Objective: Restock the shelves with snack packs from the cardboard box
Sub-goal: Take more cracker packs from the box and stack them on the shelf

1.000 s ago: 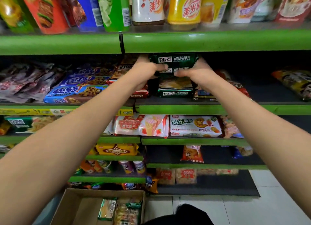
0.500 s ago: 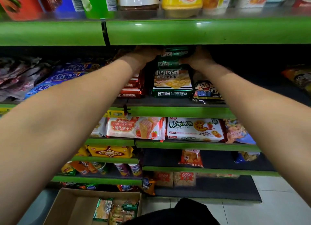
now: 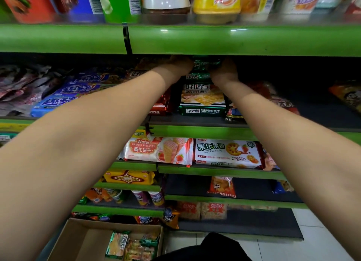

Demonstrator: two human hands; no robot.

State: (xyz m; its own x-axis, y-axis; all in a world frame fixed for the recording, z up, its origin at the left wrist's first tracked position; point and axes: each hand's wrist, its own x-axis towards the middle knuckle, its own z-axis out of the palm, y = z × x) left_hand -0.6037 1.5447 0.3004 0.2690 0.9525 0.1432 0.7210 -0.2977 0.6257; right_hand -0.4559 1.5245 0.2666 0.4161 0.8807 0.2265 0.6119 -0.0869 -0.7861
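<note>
Both my arms reach deep under the green upper shelf edge (image 3: 214,40). My left hand (image 3: 178,66) and my right hand (image 3: 224,71) hold a dark green snack pack (image 3: 205,64) from either side, on top of a stack of the same green packs (image 3: 203,100) on the second shelf. My fingertips are hidden behind the pack and in shadow. The cardboard box (image 3: 82,239) stands on the floor at the lower left, with several green snack packs (image 3: 117,245) inside.
Red packs (image 3: 160,106) sit just left of the green stack and red-blue packs (image 3: 234,112) just right. Blue cookie bags (image 3: 64,96) lie further left. Wafer (image 3: 158,150) and fruit biscuit packs (image 3: 226,152) fill the shelf below. Cups and bottles line the top shelf.
Both hands have pushed the green pack further back into the shelf, under the upper shelf edge. The camera has moved closer and tilted slightly downward.
</note>
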